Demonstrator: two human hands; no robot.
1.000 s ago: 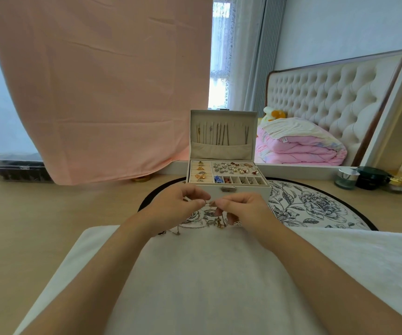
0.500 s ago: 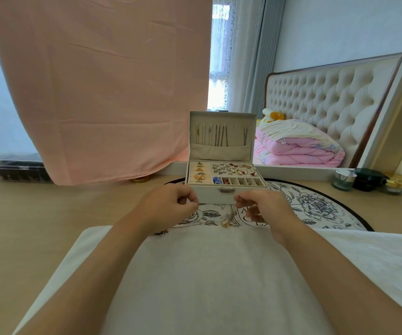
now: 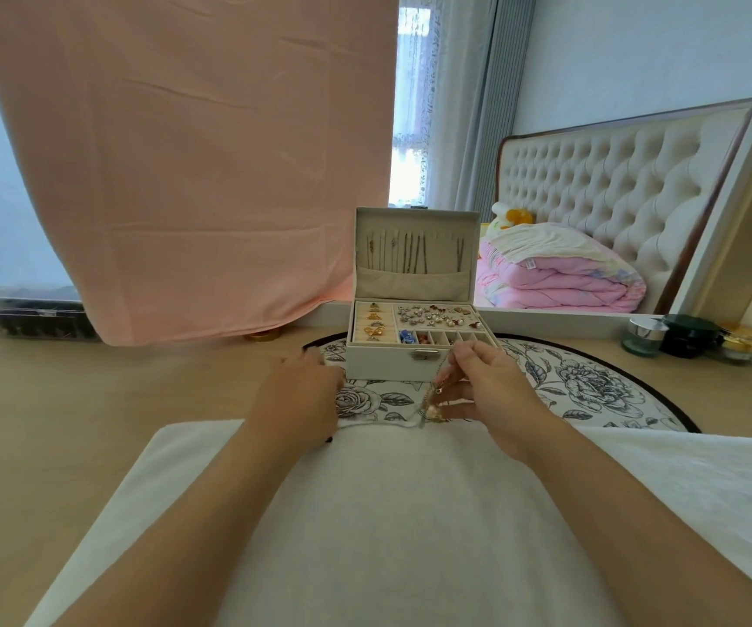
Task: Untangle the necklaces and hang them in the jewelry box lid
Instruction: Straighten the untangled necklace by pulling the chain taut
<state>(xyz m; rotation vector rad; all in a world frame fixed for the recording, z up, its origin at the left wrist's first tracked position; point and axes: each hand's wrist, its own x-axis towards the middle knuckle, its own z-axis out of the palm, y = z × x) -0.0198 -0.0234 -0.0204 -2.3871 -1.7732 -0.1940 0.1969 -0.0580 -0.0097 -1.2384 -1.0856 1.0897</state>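
Since a second ago my two grips have drawn apart; they were nearly touching in front of the box, and now a clear gap lies between them. My right grip pinches the necklace between thumb and forefinger just below the box's clasp. The fine chain drops from that pinch to a small gold pendant, which lies at the far edge of the white towel, and the lower fingers of the same hand curl close beside it. My left grip rests low beside the front left corner of the jewelry box, its back toward me and blurred, so I cannot tell whether its fingers hold anything.

The box stands open on a round flowered mat on the tabletop. Its lid stands upright, and several necklaces hang in a row inside it above a fabric pocket. Rings and earrings fill the tray compartments below. A pink cloth hangs behind on the left, and small jars stand well off to the right.
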